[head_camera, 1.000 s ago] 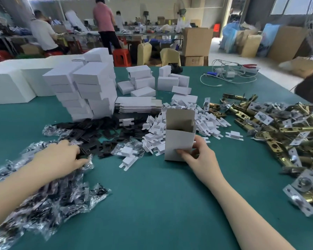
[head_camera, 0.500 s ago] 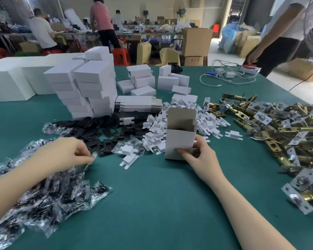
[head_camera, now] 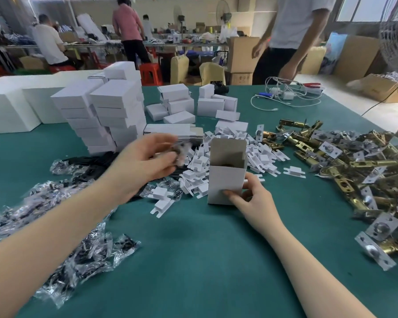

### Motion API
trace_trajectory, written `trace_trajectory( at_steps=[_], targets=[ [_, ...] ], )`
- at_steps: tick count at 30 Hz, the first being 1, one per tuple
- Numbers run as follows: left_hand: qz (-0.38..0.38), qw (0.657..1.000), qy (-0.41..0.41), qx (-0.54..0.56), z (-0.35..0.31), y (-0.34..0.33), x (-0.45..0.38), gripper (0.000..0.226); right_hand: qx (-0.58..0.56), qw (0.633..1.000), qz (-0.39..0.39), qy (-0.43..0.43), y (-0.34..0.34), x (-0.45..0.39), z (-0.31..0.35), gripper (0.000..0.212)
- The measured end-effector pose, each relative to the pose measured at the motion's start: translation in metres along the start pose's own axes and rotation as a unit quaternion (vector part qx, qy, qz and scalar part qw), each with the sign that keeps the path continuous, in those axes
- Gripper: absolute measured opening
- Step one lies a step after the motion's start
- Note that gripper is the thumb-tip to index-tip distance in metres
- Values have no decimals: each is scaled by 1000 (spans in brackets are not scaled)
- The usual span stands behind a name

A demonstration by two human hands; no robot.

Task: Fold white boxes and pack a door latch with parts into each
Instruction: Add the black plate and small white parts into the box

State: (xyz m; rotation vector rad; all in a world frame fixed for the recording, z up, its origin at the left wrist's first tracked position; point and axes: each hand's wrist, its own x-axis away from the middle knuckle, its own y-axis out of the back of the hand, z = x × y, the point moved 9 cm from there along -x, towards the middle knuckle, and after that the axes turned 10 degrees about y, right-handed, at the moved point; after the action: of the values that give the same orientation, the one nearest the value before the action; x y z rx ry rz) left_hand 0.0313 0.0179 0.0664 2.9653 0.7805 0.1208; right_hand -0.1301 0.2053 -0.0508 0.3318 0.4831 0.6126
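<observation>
A white box stands upright on the green table, its top flap open and something dark inside. My right hand grips its lower front and side. My left hand is raised in the air left of the box and pinches a small clear bag of screws, which is blurred. Brass door latches lie heaped on the right. White card inserts are piled behind the box. More clear screw bags are spread at the left.
Stacks of closed white boxes rise at the back left, with flat unfolded boxes beside them. Black plastic parts lie under my left arm. Cables and chargers sit at the far right. A person stands beyond the table.
My left hand lifted from the pile of screw bags with one bag and moved up and right toward the box. My right hand stayed on the box. A person walked in at the back right.
</observation>
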Motion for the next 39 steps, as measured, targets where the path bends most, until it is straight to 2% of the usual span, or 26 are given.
trace_trajectory(
  at_steps=[3, 4, 6, 8, 10, 13, 16, 23, 28, 31, 32, 33, 35, 37, 39],
  targets=[
    [10, 981, -140, -134, -35, -54, -5, 32, -3, 1000, -2, -2, 0, 0, 0, 45],
    [8, 959, -204, -196, -47, -69, -6, 29, -3, 1000, -3, -2, 0, 0, -1, 45],
    [12, 887, -318, -334, -62, -96, -5, 24, -3, 1000, -2, -2, 0, 0, 0, 45],
    [8, 828, -357, -432, -62, -112, -11, 20, -3, 1000, -2, 0, 0, 0, 0, 45],
    [-6, 811, -341, -476, -55, -119, -20, 22, -6, 1000, -4, 2, 0, 0, 2, 45],
    [-5, 813, -290, -505, -41, -122, -30, 28, -13, 1000, -6, 7, 0, 0, 4, 45],
    [-12, 800, -278, -532, -38, -121, -32, 24, -12, 1000, -3, 6, 0, -1, 4, 47],
    [22, 772, -221, -596, -37, -122, -37, 28, -8, 1000, -1, 7, 0, -1, 4, 47],
    [-7, 712, -240, -660, -35, -120, -35, 36, -15, 1000, -3, 10, 0, -1, 5, 46],
    [9, 697, -248, -673, -27, -122, -31, 42, -15, 1000, -3, 11, 1, -1, 6, 46],
    [9, 701, -260, -664, -25, -122, -28, 42, -15, 1000, -3, 12, 0, -1, 7, 45],
    [-3, 720, -276, -637, -24, -119, -25, 41, -17, 1000, -3, 14, 0, -1, 8, 45],
    [-50, 799, -290, -524, -22, -105, -20, 37, -23, 999, -7, 22, 0, -2, 10, 43],
    [-81, 891, -257, -365, -8, -89, -19, 41, -19, 999, -12, 32, 1, -1, 12, 45],
    [-90, 951, -208, -210, 13, -79, -20, 46, -5, 998, -25, 53, 1, 0, 17, 53]
  ],
)
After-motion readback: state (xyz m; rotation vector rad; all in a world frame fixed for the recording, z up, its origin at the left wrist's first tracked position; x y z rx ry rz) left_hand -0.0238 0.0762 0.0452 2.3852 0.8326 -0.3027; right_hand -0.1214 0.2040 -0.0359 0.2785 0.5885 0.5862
